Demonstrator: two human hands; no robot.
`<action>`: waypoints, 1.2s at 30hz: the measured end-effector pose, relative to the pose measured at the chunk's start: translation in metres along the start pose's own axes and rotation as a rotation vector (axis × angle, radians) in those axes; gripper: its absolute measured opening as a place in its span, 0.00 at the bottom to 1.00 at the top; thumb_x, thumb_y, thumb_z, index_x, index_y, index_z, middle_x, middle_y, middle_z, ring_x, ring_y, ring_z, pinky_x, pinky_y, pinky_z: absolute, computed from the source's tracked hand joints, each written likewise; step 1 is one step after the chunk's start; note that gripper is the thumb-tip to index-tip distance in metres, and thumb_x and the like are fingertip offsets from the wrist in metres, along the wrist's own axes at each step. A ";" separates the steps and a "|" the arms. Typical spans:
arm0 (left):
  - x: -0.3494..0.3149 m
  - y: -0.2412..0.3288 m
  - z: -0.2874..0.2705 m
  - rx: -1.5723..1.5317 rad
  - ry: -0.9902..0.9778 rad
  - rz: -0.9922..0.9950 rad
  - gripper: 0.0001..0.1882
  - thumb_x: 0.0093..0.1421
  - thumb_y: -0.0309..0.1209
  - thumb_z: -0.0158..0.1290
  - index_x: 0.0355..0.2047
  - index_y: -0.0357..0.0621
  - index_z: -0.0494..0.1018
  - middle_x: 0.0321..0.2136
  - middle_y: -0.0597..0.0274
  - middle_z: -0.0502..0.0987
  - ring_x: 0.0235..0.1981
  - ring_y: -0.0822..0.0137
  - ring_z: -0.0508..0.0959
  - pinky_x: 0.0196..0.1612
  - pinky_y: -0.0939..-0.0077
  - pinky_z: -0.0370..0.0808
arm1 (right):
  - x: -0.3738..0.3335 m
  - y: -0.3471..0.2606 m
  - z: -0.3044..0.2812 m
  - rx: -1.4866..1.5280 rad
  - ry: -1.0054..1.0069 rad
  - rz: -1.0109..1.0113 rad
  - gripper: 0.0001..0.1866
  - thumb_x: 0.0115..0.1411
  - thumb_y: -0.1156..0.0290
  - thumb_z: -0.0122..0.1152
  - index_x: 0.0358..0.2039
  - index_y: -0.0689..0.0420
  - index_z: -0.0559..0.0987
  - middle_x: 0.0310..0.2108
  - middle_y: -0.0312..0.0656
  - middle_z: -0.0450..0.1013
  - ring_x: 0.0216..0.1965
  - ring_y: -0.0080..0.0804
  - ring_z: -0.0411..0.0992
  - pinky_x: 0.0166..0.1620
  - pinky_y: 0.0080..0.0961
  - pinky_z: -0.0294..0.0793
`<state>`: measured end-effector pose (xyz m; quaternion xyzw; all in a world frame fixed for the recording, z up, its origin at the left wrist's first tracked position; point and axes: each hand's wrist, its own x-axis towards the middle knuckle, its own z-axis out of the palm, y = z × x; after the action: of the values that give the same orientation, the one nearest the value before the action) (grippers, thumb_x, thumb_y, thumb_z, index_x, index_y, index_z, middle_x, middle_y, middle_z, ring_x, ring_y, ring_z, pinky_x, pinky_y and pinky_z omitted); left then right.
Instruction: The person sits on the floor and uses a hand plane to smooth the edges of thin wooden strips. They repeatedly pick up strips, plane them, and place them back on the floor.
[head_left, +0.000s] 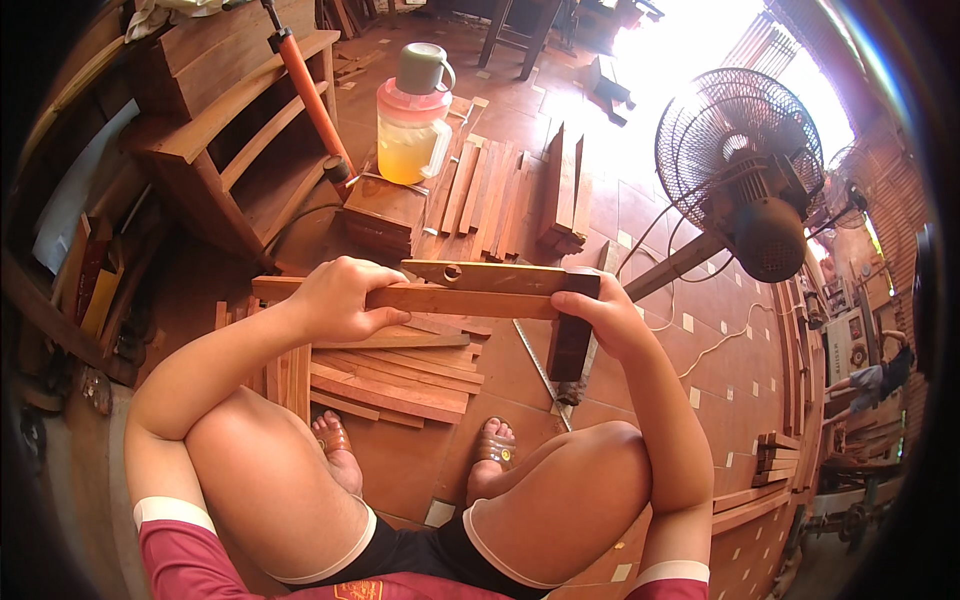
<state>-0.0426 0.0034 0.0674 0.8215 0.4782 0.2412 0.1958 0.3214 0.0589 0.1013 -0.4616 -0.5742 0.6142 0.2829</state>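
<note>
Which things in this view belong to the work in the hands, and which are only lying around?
In the work:
- wooden strip, held by the left hand
- L-shaped tool, held by the right hand
- probably the similar loose strips

Apparently just around:
- pitcher with a cup on top
- fan
- orange pump-like tool

From our right hand (pixel 605 312), a strip (pixel 470 301) runs left through our left hand (pixel 345 298), above a pile of slats (pixel 400 382) on the floor (pixel 725 365). Beyond, a jug (pixel 402 145) stands on a stack (pixel 383 213), a mug (pixel 420 70) atop it; a fan (pixel 745 180) stands right of us.
</note>
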 end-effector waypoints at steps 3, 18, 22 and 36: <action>0.000 -0.001 0.000 -0.006 0.002 0.009 0.23 0.53 0.44 0.67 0.43 0.42 0.81 0.36 0.48 0.83 0.39 0.48 0.82 0.42 0.60 0.79 | -0.003 -0.001 0.005 0.038 0.053 -0.036 0.21 0.58 0.65 0.71 0.46 0.65 0.78 0.37 0.38 0.78 0.37 0.23 0.75 0.41 0.22 0.75; 0.002 0.000 -0.001 0.027 0.088 0.061 0.21 0.51 0.36 0.68 0.44 0.43 0.79 0.34 0.51 0.81 0.37 0.48 0.81 0.41 0.59 0.77 | -0.003 -0.008 -0.025 0.258 0.145 -0.123 0.14 0.64 0.61 0.65 0.38 0.59 0.78 0.32 0.38 0.77 0.33 0.26 0.76 0.37 0.25 0.76; 0.003 0.003 -0.004 0.203 0.199 0.136 0.19 0.50 0.34 0.67 0.42 0.44 0.79 0.32 0.57 0.80 0.35 0.54 0.80 0.39 0.60 0.74 | -0.006 -0.007 -0.021 0.228 0.139 -0.075 0.14 0.64 0.61 0.66 0.38 0.60 0.78 0.33 0.39 0.77 0.33 0.25 0.76 0.37 0.25 0.76; 0.003 0.004 -0.016 0.487 0.447 0.316 0.19 0.45 0.27 0.67 0.39 0.47 0.77 0.32 0.66 0.77 0.34 0.62 0.78 0.38 0.64 0.69 | -0.004 0.006 -0.007 0.190 -0.071 -0.009 0.23 0.65 0.58 0.66 0.49 0.65 0.75 0.39 0.36 0.77 0.37 0.20 0.76 0.39 0.22 0.79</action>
<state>-0.0477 0.0058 0.0837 0.8348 0.4198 0.3210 -0.1544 0.3304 0.0571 0.0973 -0.4081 -0.5250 0.6806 0.3077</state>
